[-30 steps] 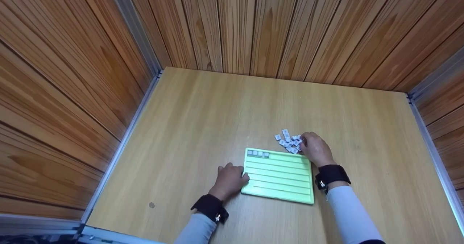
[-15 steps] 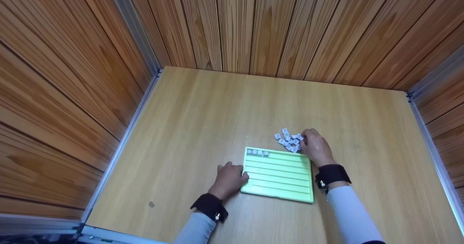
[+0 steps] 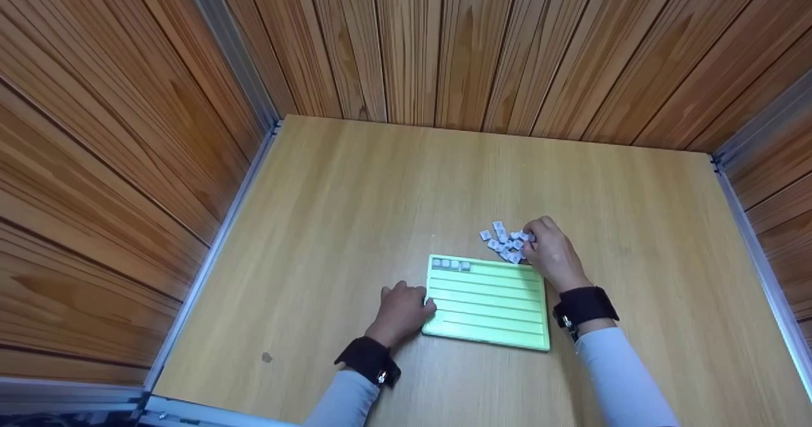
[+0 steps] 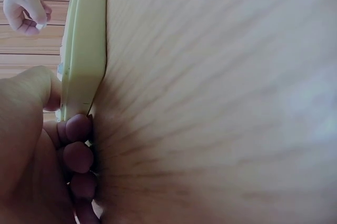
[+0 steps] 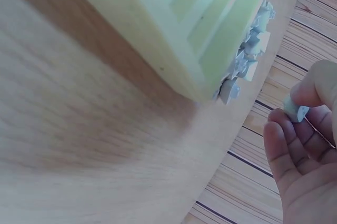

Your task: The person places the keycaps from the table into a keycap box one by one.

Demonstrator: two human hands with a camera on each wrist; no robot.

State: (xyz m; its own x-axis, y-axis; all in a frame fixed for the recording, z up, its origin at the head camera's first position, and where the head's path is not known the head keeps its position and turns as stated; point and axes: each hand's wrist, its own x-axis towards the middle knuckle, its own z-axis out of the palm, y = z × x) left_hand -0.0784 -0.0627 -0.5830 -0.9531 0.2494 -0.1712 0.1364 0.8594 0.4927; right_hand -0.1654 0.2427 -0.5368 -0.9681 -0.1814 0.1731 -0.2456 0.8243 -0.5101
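Observation:
A light green tray [image 3: 485,313] with raised ridges lies on the table, and several pale keycaps [image 3: 450,264] sit side by side at the left end of its top row. My left hand [image 3: 401,313] holds the tray's left edge. In the left wrist view the thumb reaches over the rim of the tray [image 4: 87,40], while the other fingers curl against its side. Beyond the tray's far edge is a loose pile of keycaps [image 3: 505,247]. At the right side of that pile, my right hand [image 3: 553,256] pinches one keycap [image 5: 296,110] between thumb and fingers.
The wooden table [image 3: 342,211] is bounded by plank walls at the back [image 3: 412,46] and sides, with metal rails along the edges. A small dark spot [image 3: 266,357] marks the table at the left front.
My right hand has moved slightly away from me beside the pile, and a keycap now shows between its fingertips. The left hand keeps its place on the tray.

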